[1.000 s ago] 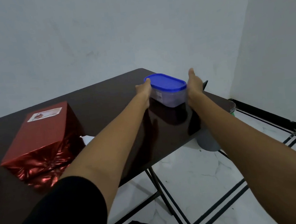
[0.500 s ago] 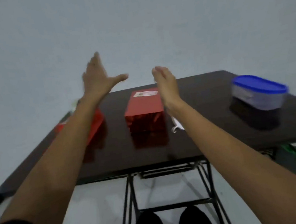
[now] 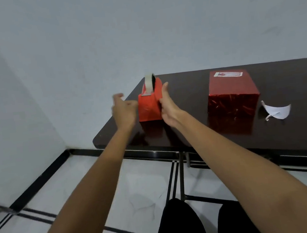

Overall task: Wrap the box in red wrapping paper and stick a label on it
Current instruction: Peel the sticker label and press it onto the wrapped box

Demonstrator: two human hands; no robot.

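Observation:
The box (image 3: 231,91), wrapped in shiny red paper, stands on the dark table (image 3: 292,130) with a white label (image 3: 227,74) on its top face. A red tape dispenser (image 3: 148,105) with a roll of clear tape sits at the table's left end. My right hand (image 3: 166,105) lies with straight fingers against the dispenser's right side. My left hand (image 3: 123,110) hovers open and blurred just left of the dispenser, close to its left face. Both hands are well left of the box.
A curled white paper backing (image 3: 277,111) lies on the table right of the box. The table's left edge and corner are right beside the dispenser. Below are a white tiled floor with black lines, metal table legs (image 3: 181,174), and my dark-clad knees.
My hands left the blue-lidded container at the table's right end, passed open over the wrapped box, and now flank the tape dispenser at the left end. The view swung left.

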